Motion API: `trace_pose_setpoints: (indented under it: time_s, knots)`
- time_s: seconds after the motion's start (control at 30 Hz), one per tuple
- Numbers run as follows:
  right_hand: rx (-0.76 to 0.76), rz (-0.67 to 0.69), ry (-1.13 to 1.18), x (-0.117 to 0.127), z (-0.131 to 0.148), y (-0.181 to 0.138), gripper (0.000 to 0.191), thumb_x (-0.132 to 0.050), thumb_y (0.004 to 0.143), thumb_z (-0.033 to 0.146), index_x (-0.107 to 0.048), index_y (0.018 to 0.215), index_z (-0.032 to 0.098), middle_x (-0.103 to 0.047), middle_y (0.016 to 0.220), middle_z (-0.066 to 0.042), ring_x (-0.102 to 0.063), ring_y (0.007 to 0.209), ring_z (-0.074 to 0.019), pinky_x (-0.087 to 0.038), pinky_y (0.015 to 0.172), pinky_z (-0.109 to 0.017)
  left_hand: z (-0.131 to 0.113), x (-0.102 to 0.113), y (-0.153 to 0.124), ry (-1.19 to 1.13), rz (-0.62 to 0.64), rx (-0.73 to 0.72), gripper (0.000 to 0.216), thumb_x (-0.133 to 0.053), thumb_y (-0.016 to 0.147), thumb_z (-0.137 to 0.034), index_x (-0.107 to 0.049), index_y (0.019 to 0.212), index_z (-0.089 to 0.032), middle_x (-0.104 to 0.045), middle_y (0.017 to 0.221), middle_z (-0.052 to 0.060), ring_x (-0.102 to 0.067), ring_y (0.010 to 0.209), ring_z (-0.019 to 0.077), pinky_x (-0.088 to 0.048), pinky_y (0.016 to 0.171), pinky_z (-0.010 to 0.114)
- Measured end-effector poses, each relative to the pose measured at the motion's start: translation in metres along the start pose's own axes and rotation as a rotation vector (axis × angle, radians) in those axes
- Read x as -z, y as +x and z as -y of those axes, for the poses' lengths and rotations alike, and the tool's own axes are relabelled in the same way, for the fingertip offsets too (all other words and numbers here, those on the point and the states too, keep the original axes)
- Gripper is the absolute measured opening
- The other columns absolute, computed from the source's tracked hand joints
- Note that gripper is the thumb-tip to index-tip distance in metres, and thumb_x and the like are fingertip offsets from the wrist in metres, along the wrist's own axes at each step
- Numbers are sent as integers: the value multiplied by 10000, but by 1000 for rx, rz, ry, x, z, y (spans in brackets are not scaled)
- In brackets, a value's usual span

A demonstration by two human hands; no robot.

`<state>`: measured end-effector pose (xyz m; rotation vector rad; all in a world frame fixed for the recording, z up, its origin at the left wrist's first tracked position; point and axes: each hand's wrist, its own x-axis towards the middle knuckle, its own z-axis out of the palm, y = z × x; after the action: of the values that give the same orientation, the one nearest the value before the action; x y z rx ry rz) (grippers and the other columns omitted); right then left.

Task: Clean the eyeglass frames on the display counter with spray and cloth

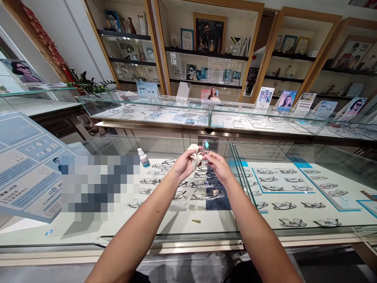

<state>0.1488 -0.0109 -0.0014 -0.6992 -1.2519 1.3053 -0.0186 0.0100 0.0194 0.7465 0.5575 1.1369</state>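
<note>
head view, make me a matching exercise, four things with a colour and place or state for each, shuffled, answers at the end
1. cloth
2. bottle
3. plant
4. lens

a. white, standing upright
b. clear, with a teal patch
c. cream, held in the left hand
d. green, in the background

Pairs: 1-c, 2-a, 3-d, 4-b

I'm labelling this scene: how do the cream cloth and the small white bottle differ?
The cloth is crumpled, while the bottle has a firm, capped shape. The cloth is in the left hand; the bottle stands untouched. The cloth looks plain; the bottle bears a blue label. Both are pale.
</note>
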Motion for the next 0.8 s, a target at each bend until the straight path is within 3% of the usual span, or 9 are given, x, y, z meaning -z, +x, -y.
trace_pose_setpoints:
  time_s: [0.13,0.27,0.4,0.6,0.7,0.8]
  knots:
    - [33,31,-44,1,-6,1,278,-781,830,520,-793,835,242,-688,1006,-29,-593,973,-199,-449,883,-299,2,-4,-1,-10,69,-57,390,-607,806,-186,-727,1168,-105,-765,976,99,-688,737,159,-577,766,277]
    - [76,68,-93,-1,-8,1,253,-751,866,487,-806,862,240,-703,981,-28,-606,993,-205,-443,949,-317,2,-5,-3,-15,82,-73,474,-603,796,-200,-717,1253,-146,-763,1120,86,-691,799,152,-572,797,261]
    - [117,15,-105,-3,-8,1,236,-746,859,463,-811,842,237,-698,935,-26,-615,958,-204,-453,943,-328,7,-4,-2,4,92,-59,485,-602,807,-224,-716,1272,-148,-764,1166,92,-709,856,166,-571,856,279]
    - [99,-92,-51,-4,-4,1,253,-788,789,471,-813,816,221,-719,894,-32,-616,882,-196,-482,860,-324,16,0,4,85,-40,-67,351,-671,819,-236,-759,1125,-89,-786,952,117,-730,855,205,-572,780,285]
    - [48,-136,61,-2,-3,2,261,-817,755,470,-807,817,217,-727,882,-32,-611,829,-180,-497,787,-305,16,2,6,132,-93,-93,282,-758,803,-224,-776,1047,-83,-788,969,121,-724,844,193,-565,760,265]
    - [-5,-227,191,3,-4,4,251,-853,717,438,-804,828,218,-751,923,-44,-631,834,-176,-513,736,-286,16,3,7,146,-105,-95,302,-813,816,-318,-773,1022,-101,-782,1006,121,-714,858,190,-555,747,257]
